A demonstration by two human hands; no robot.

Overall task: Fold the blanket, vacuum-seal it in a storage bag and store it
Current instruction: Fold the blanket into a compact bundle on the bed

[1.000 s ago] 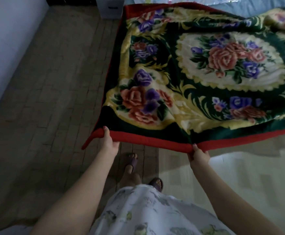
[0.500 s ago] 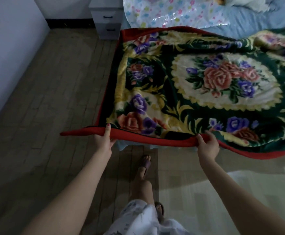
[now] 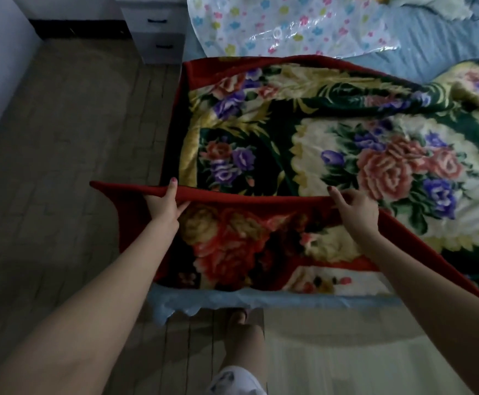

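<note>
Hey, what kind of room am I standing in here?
Most likely a bedroom: a bed with a blue sheet, a floral blanket spread across it, and a small drawer unit like a nightstand beside it on the wooden floor.

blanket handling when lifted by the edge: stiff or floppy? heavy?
Likely floppy: the blanket sags and creases between the left hand and right hand. Probably heavy for its size, since the pile looks thick and plush. The fuzzy red border should not slip.

Both arms reach forward, left hand (image 3: 164,205) and right hand (image 3: 353,208) each pinching with curled fingers.
</note>
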